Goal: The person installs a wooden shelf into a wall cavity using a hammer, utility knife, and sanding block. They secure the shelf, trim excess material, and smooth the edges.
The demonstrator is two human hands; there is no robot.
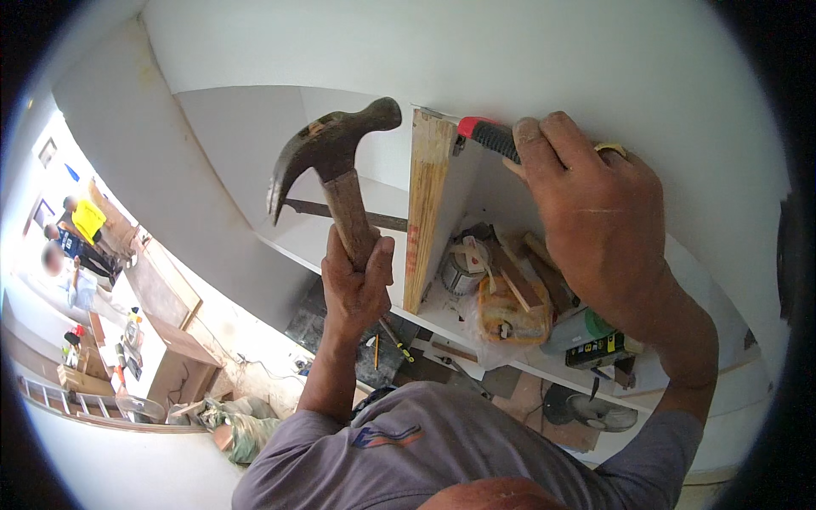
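My left hand [353, 285] is closed round the wooden handle of a claw hammer [340, 140]. The hammer's dark head is raised left of a wooden upright [429, 204], its claw pointing down to the left. Higher on the right, my right hand [591, 200] grips a tool with a red and black handle [486, 136]. Its thin flat blade reaches the top end of the upright, beside the white panel [476, 59]. Whether it is a chisel or a scraper I cannot tell. A dark bar [310, 207] runs behind the hammer handle to the upright.
Below my right hand, a shelf holds a metal can [463, 270], an orange tub [514, 313] of odds and ends, wood scraps and a yellow-black box [595, 350]. Tools lie lower down. Far left are a ladder [85, 399], a cabinet [174, 361] and three people [87, 219].
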